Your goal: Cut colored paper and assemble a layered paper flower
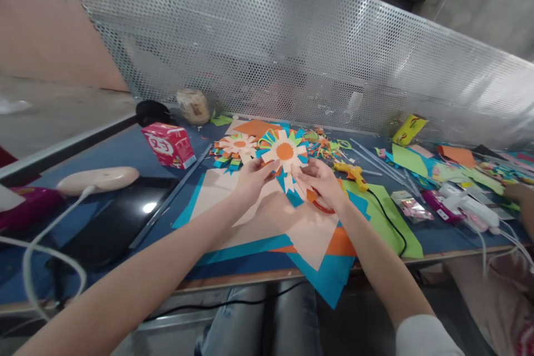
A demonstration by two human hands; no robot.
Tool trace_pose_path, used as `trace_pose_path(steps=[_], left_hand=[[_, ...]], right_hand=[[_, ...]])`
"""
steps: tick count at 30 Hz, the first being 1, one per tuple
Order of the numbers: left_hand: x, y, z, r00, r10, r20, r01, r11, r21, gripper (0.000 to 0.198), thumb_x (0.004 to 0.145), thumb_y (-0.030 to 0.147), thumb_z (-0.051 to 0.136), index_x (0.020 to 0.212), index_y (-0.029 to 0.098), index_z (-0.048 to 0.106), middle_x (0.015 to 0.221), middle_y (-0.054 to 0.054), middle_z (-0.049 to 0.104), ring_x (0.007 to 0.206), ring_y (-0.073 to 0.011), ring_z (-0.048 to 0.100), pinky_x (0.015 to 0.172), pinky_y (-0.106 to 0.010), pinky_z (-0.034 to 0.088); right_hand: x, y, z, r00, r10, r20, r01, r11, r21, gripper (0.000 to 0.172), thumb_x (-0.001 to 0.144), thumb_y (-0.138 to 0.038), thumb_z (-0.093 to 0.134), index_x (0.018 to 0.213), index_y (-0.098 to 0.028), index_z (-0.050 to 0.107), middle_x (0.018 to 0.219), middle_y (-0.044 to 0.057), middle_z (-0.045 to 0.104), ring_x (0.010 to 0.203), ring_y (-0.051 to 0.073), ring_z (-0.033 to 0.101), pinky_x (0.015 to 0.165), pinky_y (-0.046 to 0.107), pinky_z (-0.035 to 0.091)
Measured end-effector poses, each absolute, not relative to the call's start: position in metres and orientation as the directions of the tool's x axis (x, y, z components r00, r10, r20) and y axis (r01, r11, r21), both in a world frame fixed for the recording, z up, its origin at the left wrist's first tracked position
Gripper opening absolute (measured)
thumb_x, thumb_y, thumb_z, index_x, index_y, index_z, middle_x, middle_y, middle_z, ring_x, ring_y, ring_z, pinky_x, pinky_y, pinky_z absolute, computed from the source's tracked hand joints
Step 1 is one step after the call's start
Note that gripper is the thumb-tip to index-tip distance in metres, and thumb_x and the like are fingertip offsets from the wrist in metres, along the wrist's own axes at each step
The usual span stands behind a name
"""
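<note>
A layered paper flower (285,151) with an orange centre, pale petals and blue and green ones behind is held up over the table. My left hand (252,179) pinches its lower left petals. On the lower right, my right hand (322,179) grips the petals between thumb and fingers. Another paper flower (238,145) lies just left of it. Pale paper sheets (246,214) and blue sheets (327,278) spread beneath my hands. Orange-handled scissors (323,207) seem to lie partly under my right hand. A yellow glue gun (352,173) rests to the right.
A pink box (168,145), a black tablet (120,217) and a white corded device (98,179) are on the left. Green paper (386,217), a yellow box (409,129) and purple-and-white plugs (444,204) stand right. A perforated metal screen (267,39) closes the back. Another person's hand (519,193) shows far right.
</note>
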State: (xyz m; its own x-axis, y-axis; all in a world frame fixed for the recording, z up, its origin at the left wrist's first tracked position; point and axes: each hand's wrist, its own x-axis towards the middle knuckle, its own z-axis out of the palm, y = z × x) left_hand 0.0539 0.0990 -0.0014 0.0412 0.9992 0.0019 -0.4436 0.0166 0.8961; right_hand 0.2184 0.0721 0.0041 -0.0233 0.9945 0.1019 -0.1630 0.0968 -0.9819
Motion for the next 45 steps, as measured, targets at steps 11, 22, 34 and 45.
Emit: trace_pose_path(steps=[11, 22, 34, 45], left_hand=[[0.054, 0.105, 0.0, 0.046, 0.999, 0.001, -0.53, 0.024, 0.847, 0.036, 0.047, 0.032, 0.081, 0.073, 0.015, 0.063, 0.069, 0.002, 0.064, 0.055, -0.0057, 0.056, 0.055, -0.02, 0.045], [0.054, 0.102, 0.005, 0.131, 0.991, 0.004, -0.629, 0.079, 0.774, 0.035, 0.045, 0.028, 0.082, 0.068, 0.016, 0.059, 0.064, 0.003, 0.062, 0.051, -0.0064, 0.054, 0.054, -0.023, 0.046], [0.049, 0.102, 0.008, 0.196, 0.971, 0.136, -0.685, 0.036, 0.728, 0.03, 0.053, 0.024, 0.08, 0.071, 0.019, 0.057, 0.069, 0.005, 0.061, 0.059, -0.0072, 0.056, 0.059, -0.024, 0.046], [0.044, 0.092, 0.018, 0.262, 0.94, 0.217, -0.614, -0.01, 0.789, 0.021, 0.055, 0.029, 0.078, 0.065, 0.021, 0.061, 0.063, 0.004, 0.058, 0.058, -0.0071, 0.054, 0.059, -0.023, 0.047]], right_hand=[[0.223, 0.07, 0.017, -0.018, 0.988, 0.153, 0.008, 0.153, -0.988, 0.035, 0.059, -0.02, 0.072, 0.092, -0.019, 0.058, 0.073, -0.003, 0.062, 0.069, 0.009, 0.056, 0.066, 0.022, 0.045], [0.221, 0.07, 0.015, -0.033, 0.981, 0.192, 0.015, 0.193, -0.981, 0.036, 0.059, -0.025, 0.073, 0.092, -0.021, 0.058, 0.072, -0.003, 0.061, 0.068, 0.01, 0.057, 0.067, 0.025, 0.046], [0.22, 0.066, 0.017, -0.115, 0.932, 0.344, 0.036, 0.35, -0.936, 0.042, 0.06, -0.031, 0.073, 0.097, -0.023, 0.054, 0.073, -0.002, 0.06, 0.071, 0.012, 0.057, 0.068, 0.028, 0.047], [0.216, 0.051, 0.029, -0.09, 0.902, 0.422, 0.109, 0.43, -0.896, 0.037, 0.065, -0.039, 0.07, 0.095, -0.025, 0.054, 0.08, 0.001, 0.063, 0.08, 0.016, 0.06, 0.07, 0.03, 0.049]])
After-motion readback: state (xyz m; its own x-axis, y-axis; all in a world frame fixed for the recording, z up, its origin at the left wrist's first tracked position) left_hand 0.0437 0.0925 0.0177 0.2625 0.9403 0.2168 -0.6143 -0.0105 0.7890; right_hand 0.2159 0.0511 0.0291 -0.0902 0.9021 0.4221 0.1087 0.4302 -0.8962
